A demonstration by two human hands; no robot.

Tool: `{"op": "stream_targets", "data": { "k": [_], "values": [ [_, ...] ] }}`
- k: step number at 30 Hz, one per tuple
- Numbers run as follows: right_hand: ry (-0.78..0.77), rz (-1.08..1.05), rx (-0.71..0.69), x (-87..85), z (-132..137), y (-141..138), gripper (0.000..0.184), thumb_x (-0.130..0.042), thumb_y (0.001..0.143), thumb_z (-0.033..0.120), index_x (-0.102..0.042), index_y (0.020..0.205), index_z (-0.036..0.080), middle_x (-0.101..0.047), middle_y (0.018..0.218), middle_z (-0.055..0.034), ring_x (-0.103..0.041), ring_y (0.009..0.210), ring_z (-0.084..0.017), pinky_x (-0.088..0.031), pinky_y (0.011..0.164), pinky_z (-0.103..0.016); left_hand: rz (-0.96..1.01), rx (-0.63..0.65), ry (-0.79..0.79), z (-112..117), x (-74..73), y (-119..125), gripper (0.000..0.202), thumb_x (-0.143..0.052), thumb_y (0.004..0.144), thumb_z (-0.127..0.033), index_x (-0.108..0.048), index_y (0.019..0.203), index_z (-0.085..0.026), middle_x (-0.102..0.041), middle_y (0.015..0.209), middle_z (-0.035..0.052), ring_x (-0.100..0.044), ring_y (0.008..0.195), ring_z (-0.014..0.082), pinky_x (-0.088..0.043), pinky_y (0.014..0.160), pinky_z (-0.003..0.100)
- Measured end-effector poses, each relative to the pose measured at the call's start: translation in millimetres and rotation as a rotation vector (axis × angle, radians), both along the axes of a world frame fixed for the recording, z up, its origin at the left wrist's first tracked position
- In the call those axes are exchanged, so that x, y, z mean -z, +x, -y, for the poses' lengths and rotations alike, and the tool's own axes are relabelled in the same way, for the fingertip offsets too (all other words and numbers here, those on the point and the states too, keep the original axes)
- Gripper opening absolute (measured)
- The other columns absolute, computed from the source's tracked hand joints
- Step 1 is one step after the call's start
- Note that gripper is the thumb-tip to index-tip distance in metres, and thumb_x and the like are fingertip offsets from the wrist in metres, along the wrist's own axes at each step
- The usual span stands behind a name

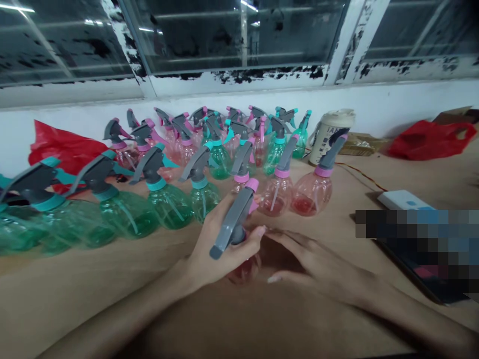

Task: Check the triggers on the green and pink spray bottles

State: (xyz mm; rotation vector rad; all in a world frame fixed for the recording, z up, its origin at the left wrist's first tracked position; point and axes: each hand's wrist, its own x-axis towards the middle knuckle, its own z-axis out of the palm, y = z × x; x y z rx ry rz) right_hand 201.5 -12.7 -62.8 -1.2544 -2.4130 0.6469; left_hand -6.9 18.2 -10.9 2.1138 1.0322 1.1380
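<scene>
Closely gripped, a pink spray bottle [234, 217] with a grey trigger head stands over the near worktop [93, 274], the left hand [205, 249] wrapped round its neck. Beside it the right hand [314, 259] is half open and holds nothing; whether its fingertips touch the bottle cannot be told. Beyond, green bottles [129, 214] line the left, pink ones [312, 194] the right. Farther back, a cup [327, 137] reads "IAM", the rest hidden, below windows [232, 40].
</scene>
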Motion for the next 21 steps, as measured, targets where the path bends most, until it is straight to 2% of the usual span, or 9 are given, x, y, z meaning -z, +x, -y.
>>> {"op": "stream_targets", "data": {
  "k": [3,5,9,12,16,19,21],
  "values": [
    [0.001,-0.075,-0.003,-11.7,7,-11,0.077,-0.056,0.075,0.061,-0.031,0.137,0.025,-0.045,0.137,-0.0097,-0.044,0.123,-0.027,-0.038,0.100,-0.046,-0.010,0.060,-0.055,3,-1.8,4,0.040,-0.060,0.078,-0.029,-0.043,0.114,-0.026,-0.055,0.087,0.0008,-0.053,0.055,0.0125,-0.049,0.054,0.028],
    [0.012,-0.139,0.032,-15.9,13,-18,0.079,-0.060,0.070,0.062,-0.034,0.134,0.024,-0.053,0.128,-0.0092,-0.052,0.113,-0.027,-0.042,0.094,-0.045,0.007,0.068,-0.083,7,-2.7,9,0.043,-0.062,0.077,-0.032,-0.043,0.115,-0.026,-0.056,0.090,0.0017,-0.055,0.059,0.0142,-0.050,0.054,0.029],
    [0.076,-0.224,0.100,-17.9,23,-25,0.080,-0.065,0.065,0.062,-0.040,0.128,0.020,-0.060,0.111,-0.0096,-0.057,0.101,-0.027,-0.048,0.083,-0.044,0.031,0.067,-0.082,17,-0.7,25,0.036,-0.065,0.076,-0.032,-0.047,0.106,-0.025,-0.058,0.095,0.0012,-0.060,0.073,0.0172,-0.052,0.068,0.033],
    [0.109,-0.286,0.142,-17.3,29,-24,0.066,-0.065,0.069,0.057,-0.046,0.120,0.019,-0.061,0.107,-0.0091,-0.057,0.100,-0.026,-0.049,0.081,-0.041,0.027,0.077,-0.098,25,1.7,38,0.039,-0.065,0.076,-0.032,-0.045,0.108,-0.025,-0.058,0.094,0.0011,-0.060,0.083,0.0186,-0.051,0.079,0.035],
    [0.131,-0.318,0.172,-17.6,37,-9,0.053,-0.066,0.070,0.051,-0.051,0.110,0.020,-0.063,0.101,-0.0064,-0.058,0.097,-0.025,-0.049,0.080,-0.039,-0.068,0.109,-0.011,30,0.1,50,0.055,-0.069,0.071,-0.032,-0.040,0.118,-0.025,-0.052,0.115,0.0058,-0.051,0.109,0.0251,-0.043,0.094,0.040],
    [0.193,-0.288,0.243,-21.4,41,15,0.056,-0.067,0.068,0.050,-0.050,0.112,0.021,-0.063,0.101,-0.0062,-0.060,0.093,-0.024,-0.049,0.076,-0.039,-0.093,0.194,-0.024,31,-2.9,53,0.069,-0.068,0.070,-0.035,-0.031,0.128,-0.025,-0.045,0.129,0.0079,-0.046,0.116,0.0285,-0.039,0.099,0.046],
    [0.227,-0.262,0.329,-26.2,41,37,0.059,-0.067,0.069,0.051,-0.049,0.116,0.021,-0.063,0.106,-0.0070,-0.061,0.093,-0.025,-0.049,0.077,-0.039,-0.102,0.212,-0.074,31,-2.7,52,0.073,-0.064,0.073,-0.038,-0.025,0.134,-0.025,-0.038,0.138,0.0081,-0.037,0.125,0.0295,-0.031,0.106,0.049]
  ]
}}
